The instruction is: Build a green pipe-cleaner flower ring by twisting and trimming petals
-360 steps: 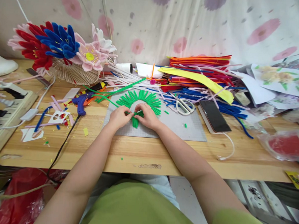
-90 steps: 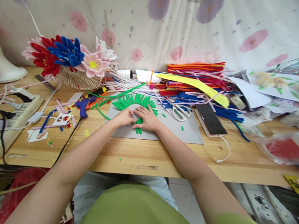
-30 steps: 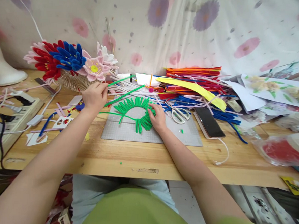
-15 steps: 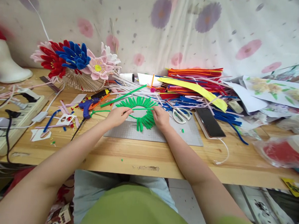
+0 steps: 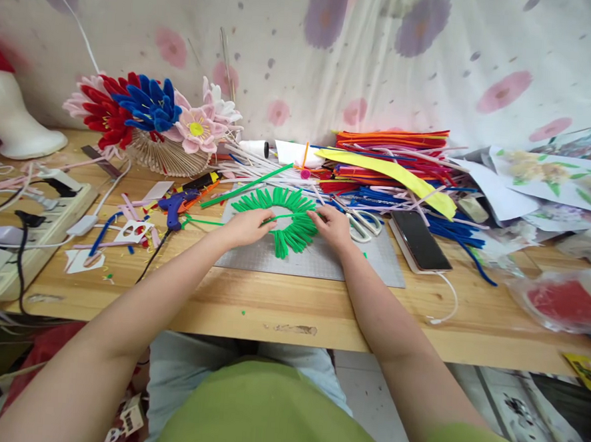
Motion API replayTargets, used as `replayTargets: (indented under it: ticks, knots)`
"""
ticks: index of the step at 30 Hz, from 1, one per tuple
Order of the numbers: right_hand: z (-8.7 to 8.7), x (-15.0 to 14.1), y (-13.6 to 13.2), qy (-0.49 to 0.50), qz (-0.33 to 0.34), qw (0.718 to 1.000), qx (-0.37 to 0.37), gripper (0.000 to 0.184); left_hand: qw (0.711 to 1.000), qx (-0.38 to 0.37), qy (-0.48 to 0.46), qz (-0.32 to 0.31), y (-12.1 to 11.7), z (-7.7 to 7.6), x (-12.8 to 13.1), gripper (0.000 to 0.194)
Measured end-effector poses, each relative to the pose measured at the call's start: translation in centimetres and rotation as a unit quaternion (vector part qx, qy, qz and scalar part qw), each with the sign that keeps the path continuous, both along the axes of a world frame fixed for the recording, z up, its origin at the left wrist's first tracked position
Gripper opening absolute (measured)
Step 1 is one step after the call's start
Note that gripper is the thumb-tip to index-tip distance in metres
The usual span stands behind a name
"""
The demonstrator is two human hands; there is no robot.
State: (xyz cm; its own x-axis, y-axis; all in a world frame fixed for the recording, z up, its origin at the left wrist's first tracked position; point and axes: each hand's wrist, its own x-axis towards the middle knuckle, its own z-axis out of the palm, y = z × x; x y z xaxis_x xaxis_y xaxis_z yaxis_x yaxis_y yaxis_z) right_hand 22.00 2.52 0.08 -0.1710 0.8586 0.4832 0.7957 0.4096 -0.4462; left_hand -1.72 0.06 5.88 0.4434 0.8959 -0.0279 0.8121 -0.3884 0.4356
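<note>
I'm watching the left hand (image 5: 249, 228) and right hand (image 5: 334, 226) pinching a green stem (image 5: 286, 216) at nine and three o'clock, over the green ring (image 5: 297, 236); it's probably feeling light, soft, bendy; I'm favouring its ends.

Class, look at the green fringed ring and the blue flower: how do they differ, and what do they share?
The ring is green; the flower is blue.
The ring curves around an open middle, while the flower has thin strands at its centre.
The ring lies flat on the gray mat; the flower is raised beside a red flower.
Both have many slender pieces pointing outward.
</note>
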Motion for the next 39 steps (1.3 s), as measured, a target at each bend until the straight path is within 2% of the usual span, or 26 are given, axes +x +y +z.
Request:
replayTargets:
  ticks: [3, 7, 10, 12, 14, 16, 18, 20, 22, 24, 26, 28, 29, 31, 33, 35, 37, 39]
  knots:
    - [0.6, 1.4, 0.1, 0.006, -0.041, 0.999, 0.026, 0.05, 0.999, -0.021, 0.03, -0.001, 0.1, 0.0, 0.7, 0.029]
    - [1.5, 4.0, 0.3, -0.017, -0.109, 0.993, 0.047, 0.052, 0.999, -0.022, 0.041, 0.004, 0.4, -0.2, -0.4, 0.031]
    - [1.7, 5.1, 0.7, -0.054, -0.111, 0.992, 0.033, 0.043, 0.998, -0.042, 0.054, -0.005, 0.3, -0.7, -1.1, 0.029]
    - [1.9, 4.7, 0.6, -0.078, -0.099, 0.992, 0.031, 0.032, 0.997, -0.048, 0.059, -0.013, 0.1, -1.0, -1.0, 0.028]
    - [2.3, 3.1, 0.1, -0.101, -0.049, 0.992, 0.053, 0.02, 0.996, -0.043, 0.068, -0.025, -0.1, -1.3, -0.6, 0.029]
    - [2.5, 0.5, -0.8, -0.114, 0.052, 0.99, 0.07, 0.026, 0.996, -0.034, 0.079, -0.035, -0.4, -1.6, 0.1, 0.031]
    - [2.4, -2.4, -1.9, -0.124, 0.181, 0.975, 0.046, 0.031, 0.995, -0.03, 0.09, -0.038, -0.5, -1.8, 0.7, 0.031]
    - [1.8, -4.8, -2.7, -0.129, 0.235, 0.963, 0.003, 0.034, 0.995, -0.031, 0.093, -0.03, -0.5, -2.1, 0.8, 0.027]
    - [1.1, -6.0, -2.8, -0.131, 0.223, 0.965, -0.039, 0.034, 0.995, -0.049, 0.082, -0.018, -0.2, -2.3, 0.5, 0.024]
    - [0.6, -5.9, -2.5, -0.134, 0.183, 0.972, -0.057, 0.031, 0.997, -0.058, 0.042, -0.003, 0.5, -2.4, -0.3, 0.026]
    - [0.3, -5.0, -1.9, -0.131, 0.128, 0.982, -0.053, 0.029, 0.999, -0.009, -0.021, 0.033, 1.6, -2.3, -1.1, 0.027]
    - [0.3, -3.7, -1.3, -0.115, 0.078, 0.99, -0.04, 0.029, 0.983, 0.094, -0.069, 0.142, 3.1, -2.3, -1.5, 0.022]
    - [0.3, -3.2, -1.2, -0.105, 0.064, 0.992, -0.033, 0.03, 0.971, 0.116, -0.073, 0.197, 3.9, -2.4, -1.6, 0.021]
    - [0.3, -2.3, -1.0, -0.089, 0.058, 0.994, -0.028, 0.034, 0.958, 0.084, -0.068, 0.266, 5.6, -2.6, -1.3, 0.032]
    - [0.2, -1.9, -1.0, -0.076, 0.064, 0.995, -0.033, 0.036, 0.957, 0.006, -0.083, 0.277, 7.0, -2.9, -0.7, 0.06]
    - [0.1, -1.8, -1.0, -0.064, 0.071, 0.995, -0.043, 0.036, 0.951, -0.054, -0.098, 0.29, 7.9, -3.0, 0.0, 0.074]
    - [0.0, -1.8, -1.0, -0.053, 0.067, 0.995, -0.056, 0.035, 0.947, -0.107, -0.106, 0.284, 8.1, -2.9, 0.4, 0.067]
    - [0.0, -1.8, -1.0, -0.043, 0.056, 0.996, -0.062, 0.035, 0.944, -0.172, -0.115, 0.256, 7.7, -2.5, 0.6, 0.046]
